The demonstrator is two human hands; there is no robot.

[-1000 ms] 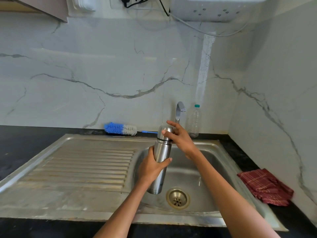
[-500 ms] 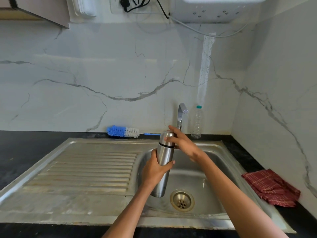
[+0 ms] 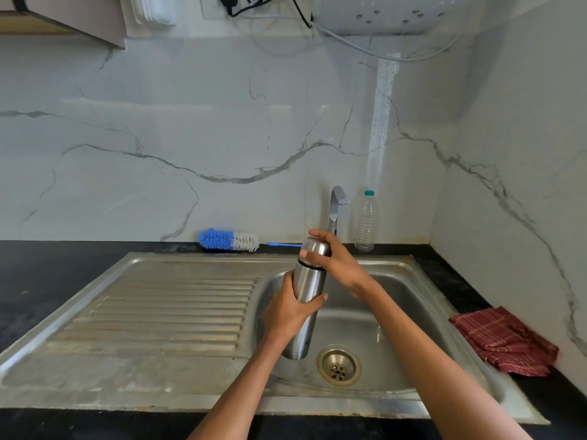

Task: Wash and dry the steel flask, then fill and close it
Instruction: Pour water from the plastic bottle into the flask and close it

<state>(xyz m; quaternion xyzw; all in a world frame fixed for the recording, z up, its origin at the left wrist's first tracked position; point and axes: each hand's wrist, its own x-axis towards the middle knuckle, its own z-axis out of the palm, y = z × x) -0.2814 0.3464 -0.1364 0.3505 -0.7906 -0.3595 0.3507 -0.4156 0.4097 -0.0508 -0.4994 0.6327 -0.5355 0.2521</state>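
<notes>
A tall steel flask (image 3: pixel 307 281) stands nearly upright over the sink basin (image 3: pixel 400 312), its lid (image 3: pixel 316 251) on top. My left hand (image 3: pixel 287 312) grips the flask's body around the middle. My right hand (image 3: pixel 336 265) wraps its fingers and thumb round the lid. The tap (image 3: pixel 336 208) rises just behind the flask, and no water runs from it.
A blue and white bottle brush (image 3: pixel 229 240) lies on the black counter behind the ribbed drainboard (image 3: pixel 158 315). A clear plastic bottle (image 3: pixel 366 222) stands right of the tap. A red checked cloth (image 3: pixel 505 339) lies on the counter at the right. The drain (image 3: pixel 338 365) is below the flask.
My view has shifted slightly, so the sink sits lower in frame. Both hands have kept their hold on the flask and lid; my right hand's fingers have shifted a little round the lid.
</notes>
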